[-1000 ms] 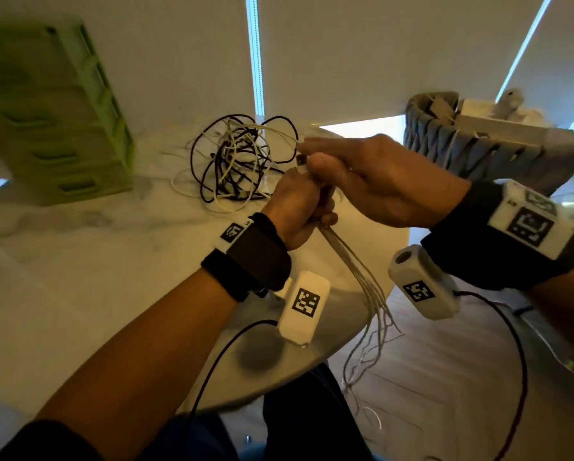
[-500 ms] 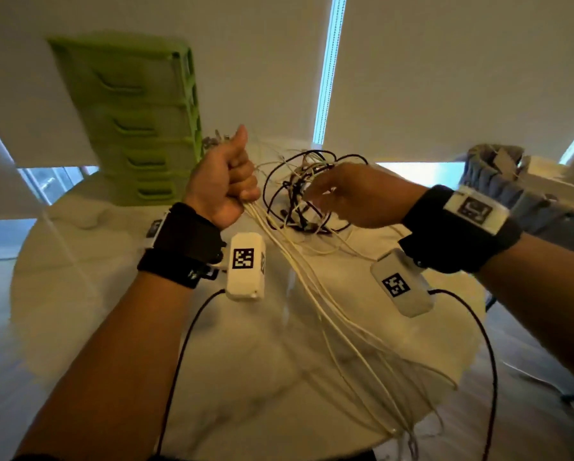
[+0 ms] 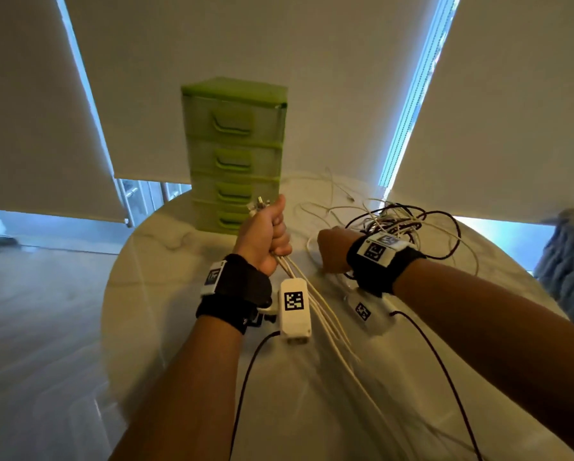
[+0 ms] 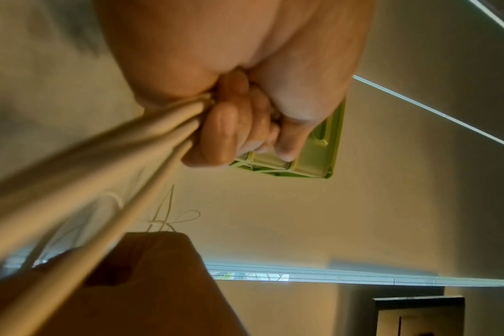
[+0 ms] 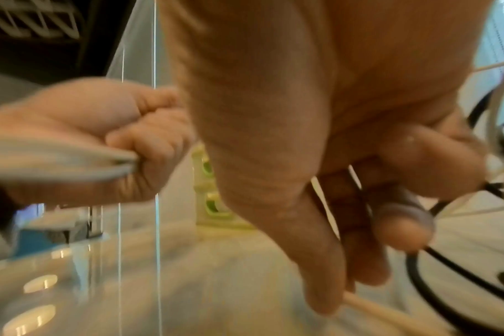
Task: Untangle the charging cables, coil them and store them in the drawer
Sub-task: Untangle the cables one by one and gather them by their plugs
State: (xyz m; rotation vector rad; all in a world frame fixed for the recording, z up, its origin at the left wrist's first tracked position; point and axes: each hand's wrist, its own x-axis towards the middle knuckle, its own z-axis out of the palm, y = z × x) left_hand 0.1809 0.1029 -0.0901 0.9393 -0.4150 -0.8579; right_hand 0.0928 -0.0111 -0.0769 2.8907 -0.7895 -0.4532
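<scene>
Untangling goes on: left hand (image 3: 265,237) fists white cables (image 3: 325,321) mid-table; right hand (image 3: 334,249) curls round a white strand beside the far-edge tangle (image 3: 402,224). Next, tease it free.

Pale roller blinds (image 3: 279,44) — wood floor (image 3: 39,327) — daylight

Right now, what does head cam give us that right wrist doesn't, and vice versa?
Head only: the whole green drawer unit with all four drawers shut, the round marble table, and the black-and-white cable tangle beyond the right hand.

Right wrist only: the right hand's fingers curled round a black cable and a white cable.

Both: the left hand fisted round the bundle of white cables, and part of the drawer unit.
</scene>
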